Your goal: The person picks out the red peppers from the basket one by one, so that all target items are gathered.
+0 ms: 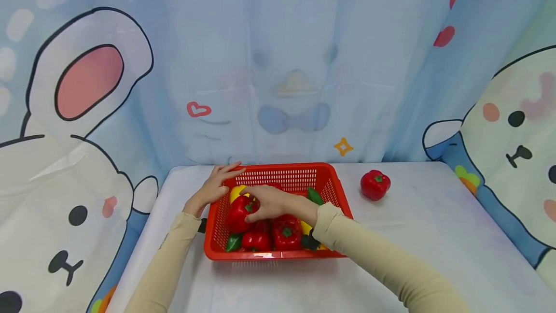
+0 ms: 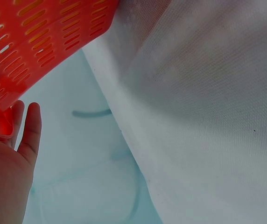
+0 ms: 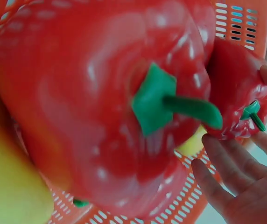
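Note:
My left hand point(image 1: 214, 186) rests at the back left corner of a red plastic basket point(image 1: 278, 255). Its fingers lie nearly straight along the outside of the rim, also visible in the left wrist view, where the thumb is hidden. Inside the basket's left half, my right hand point(image 1: 271, 202) holds a red bell pepper point(image 1: 238, 216), thumb on one side and fingers on the other. That pepper point(image 3: 234, 84) shows at the right of the right wrist view, behind a larger-looking red bell pepper point(image 3: 105, 93). A yellow item point(image 1: 236, 192) sits by the held pepper.
More red bell peppers point(image 1: 287, 233), a green piece point(image 1: 234, 242), another green one point(image 1: 314, 196) and a dark item point(image 1: 310, 242) fill the basket. One red bell pepper point(image 1: 375, 185) stands on the white table point(image 1: 399, 221), right of the basket. A printed curtain point(image 1: 286, 37) hangs behind.

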`<control>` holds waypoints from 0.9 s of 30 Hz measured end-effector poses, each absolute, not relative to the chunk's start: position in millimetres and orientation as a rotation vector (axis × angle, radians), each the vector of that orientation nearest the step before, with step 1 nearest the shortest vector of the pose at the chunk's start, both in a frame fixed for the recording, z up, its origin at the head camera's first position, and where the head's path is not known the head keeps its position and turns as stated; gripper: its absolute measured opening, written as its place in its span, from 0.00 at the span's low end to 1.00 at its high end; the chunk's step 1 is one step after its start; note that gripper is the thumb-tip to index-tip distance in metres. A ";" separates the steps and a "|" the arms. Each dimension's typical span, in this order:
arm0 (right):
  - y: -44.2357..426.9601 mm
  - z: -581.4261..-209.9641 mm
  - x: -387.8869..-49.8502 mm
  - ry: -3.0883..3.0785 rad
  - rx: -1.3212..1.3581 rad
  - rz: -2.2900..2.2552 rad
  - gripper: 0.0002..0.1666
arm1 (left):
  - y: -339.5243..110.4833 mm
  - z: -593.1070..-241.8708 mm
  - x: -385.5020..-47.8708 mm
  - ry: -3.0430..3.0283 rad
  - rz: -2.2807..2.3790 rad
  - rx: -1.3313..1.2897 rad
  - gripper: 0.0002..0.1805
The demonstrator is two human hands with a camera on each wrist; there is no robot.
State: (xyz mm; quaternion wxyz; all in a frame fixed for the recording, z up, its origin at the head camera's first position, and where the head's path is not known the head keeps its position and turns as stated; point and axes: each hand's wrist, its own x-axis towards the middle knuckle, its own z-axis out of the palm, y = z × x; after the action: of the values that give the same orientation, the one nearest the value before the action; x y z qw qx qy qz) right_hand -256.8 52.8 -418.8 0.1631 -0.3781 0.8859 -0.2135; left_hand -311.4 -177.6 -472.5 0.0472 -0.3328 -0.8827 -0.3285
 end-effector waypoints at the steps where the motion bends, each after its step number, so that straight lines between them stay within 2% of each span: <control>1: 54.2 -417.2 -257.1 2.529 -1.079 -0.628 0.41 | -177.7 -472.1 -312.3 -2.693 -0.998 -1.017 0.42; 13: 90.3 -398.5 -263.4 2.562 -1.033 -0.817 0.42 | -178.1 -473.3 -313.1 -2.719 -1.010 -1.008 0.41; 27: 166.2 -371.4 -270.2 2.691 -0.962 -0.995 0.41 | -178.5 -472.9 -311.6 -2.692 -0.991 -1.055 0.42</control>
State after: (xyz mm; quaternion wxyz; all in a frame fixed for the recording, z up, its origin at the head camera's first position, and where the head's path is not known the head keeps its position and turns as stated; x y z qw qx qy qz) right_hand -270.2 166.2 -371.4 0.0576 -0.3173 0.8879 -0.3281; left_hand -311.6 -178.5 -472.9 0.0426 -0.3448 -0.8800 -0.3239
